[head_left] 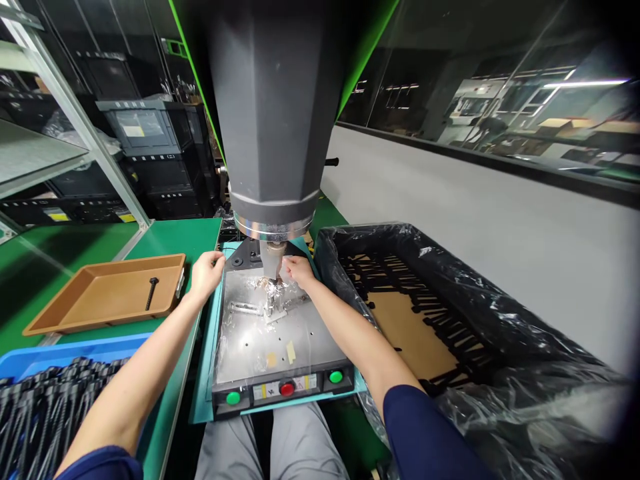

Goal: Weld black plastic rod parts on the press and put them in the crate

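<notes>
My left hand [207,273] is curled closed beside the left edge of the machine's base, with nothing visible in its fingers. My right hand [299,271] is pinched closed just right of the metal tip [273,259] under the large grey machine head [273,120]. What its fingers hold, if anything, is too small to make out. Below the tip stands a small metal fixture [270,307], covered by shiny clear film, on the metal base plate [240,360]. Two green buttons, the left one [233,398] and the right one [336,377], flank a red button [287,389] at the front.
On the left, a brown tray [100,293] holds one black strap-like part [151,293]. A blue tray [100,347] nearer me holds many similar parts. To the right, a box lined with black plastic [430,260] contains rows of black parts on cardboard [410,333].
</notes>
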Available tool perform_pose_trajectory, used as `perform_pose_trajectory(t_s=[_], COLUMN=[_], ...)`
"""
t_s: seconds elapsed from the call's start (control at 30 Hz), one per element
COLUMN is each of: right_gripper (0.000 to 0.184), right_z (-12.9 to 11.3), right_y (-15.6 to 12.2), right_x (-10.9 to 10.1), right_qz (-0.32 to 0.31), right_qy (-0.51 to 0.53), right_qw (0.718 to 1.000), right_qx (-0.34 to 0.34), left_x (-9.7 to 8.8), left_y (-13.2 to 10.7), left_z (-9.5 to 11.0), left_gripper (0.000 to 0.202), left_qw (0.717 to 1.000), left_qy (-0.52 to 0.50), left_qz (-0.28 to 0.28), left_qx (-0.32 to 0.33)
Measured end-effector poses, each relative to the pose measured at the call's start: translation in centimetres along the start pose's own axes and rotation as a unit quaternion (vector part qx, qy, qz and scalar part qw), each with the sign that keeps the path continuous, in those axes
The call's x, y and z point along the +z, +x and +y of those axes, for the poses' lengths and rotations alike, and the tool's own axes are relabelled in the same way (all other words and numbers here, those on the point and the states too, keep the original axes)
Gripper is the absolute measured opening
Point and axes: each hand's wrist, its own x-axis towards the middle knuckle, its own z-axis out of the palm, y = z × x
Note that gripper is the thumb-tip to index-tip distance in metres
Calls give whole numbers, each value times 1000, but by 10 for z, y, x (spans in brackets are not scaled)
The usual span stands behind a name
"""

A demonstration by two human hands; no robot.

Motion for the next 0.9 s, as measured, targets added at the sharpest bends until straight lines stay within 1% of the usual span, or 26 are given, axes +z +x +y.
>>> perform_pose_trajectory(t_s=[0.07,0.13,0.2,0.27,0.33,0.43,0.5,0.6,0.73,0.9], right_gripper=[26,29,31,33,36,37,34,30,30,38], right_z=[1,3,4,3,1,-4,-5,-1,15,50], right_y=[0,0,0,-1,-5,-14,-24,-46,-80,-125], right_x=[1,2,1,-2,-7,-21,-31,-45,-57,-72], right_qz=[6,11,16,23,35,54,59,50,36,35], right_qy=[1,2,4,7,13,30,44,73,121,102], right_qw=[1000,1000,1000,1000,999,997,997,996,992,994], right_qx=[-3,-3,5,16,29,37,35,31,29,16], left_x=[4,11,20,29,37,45,48,53,56,55], left_y=[-33,-63,-86,-98,-101,-99,-98,-99,-98,-96], left_z=[20,36,47,52,53,54,55,59,64,66], left_gripper=[27,28,34,44,51,54,54,55,52,51], left_qw=[993,975,954,936,925,917,913,911,913,911], left_qy=[-10,-2,18,53,100,158,178,191,190,201], left_qz=[-36,-72,-87,-92,-102,-127,-139,-140,-137,-145], left_qx=[115,209,287,336,352,344,339,337,334,330])
